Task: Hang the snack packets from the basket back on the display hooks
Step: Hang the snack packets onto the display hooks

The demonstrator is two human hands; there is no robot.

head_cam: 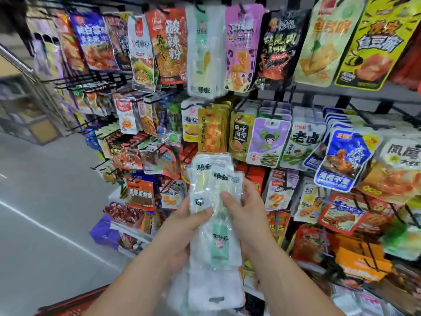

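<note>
Forearms extended toward the display rack, the left hand and right hand curl their fingers round a stack of pale snack packets. Thumbs press its front; the stack stands upright before the lower rows.

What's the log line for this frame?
left hand: grips white packets | right hand: grips them too | basket: bottom left | similar packets: on top hook

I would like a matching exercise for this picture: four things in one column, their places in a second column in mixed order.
1 white packets
2 red basket
3 yellow-and-black packet
4 purple cartoon-face packet

A top right of the view
B bottom left corner of the view
C hanging in the middle row
D gripped by left hand and right hand

Pairs: 1-D, 2-B, 3-A, 4-C
</note>
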